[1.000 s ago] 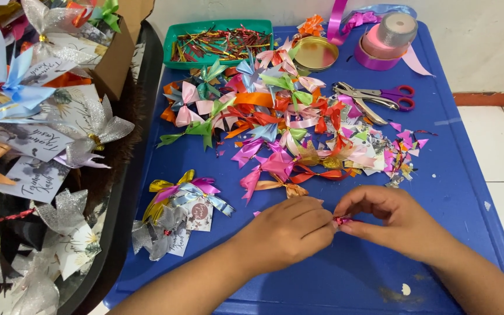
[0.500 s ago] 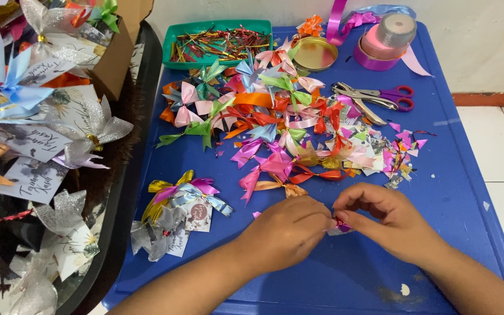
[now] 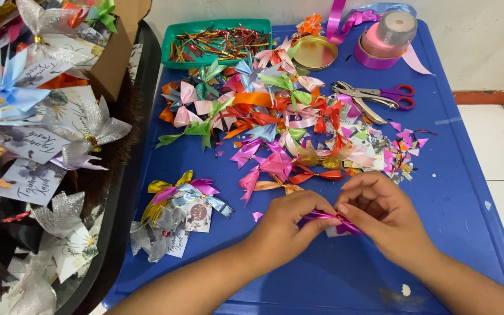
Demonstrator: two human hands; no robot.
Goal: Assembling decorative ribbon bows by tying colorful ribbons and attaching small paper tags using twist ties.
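Both hands meet over the blue table (image 3: 468,192), left hand (image 3: 284,224) and right hand (image 3: 380,216) pinching a small purple ribbon bow (image 3: 328,219) between their fingertips. It looks light, limp and slippery. Best held at its knotted centre.

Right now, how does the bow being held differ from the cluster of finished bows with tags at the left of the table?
The purple ribbon bow is a single piece, pinched between the left hand and right hand; the tagged bows lie untouched in a small heap. The held bow shows no tag, while the heap's bows carry paper tags. Both are shiny ribbon over the blue table.
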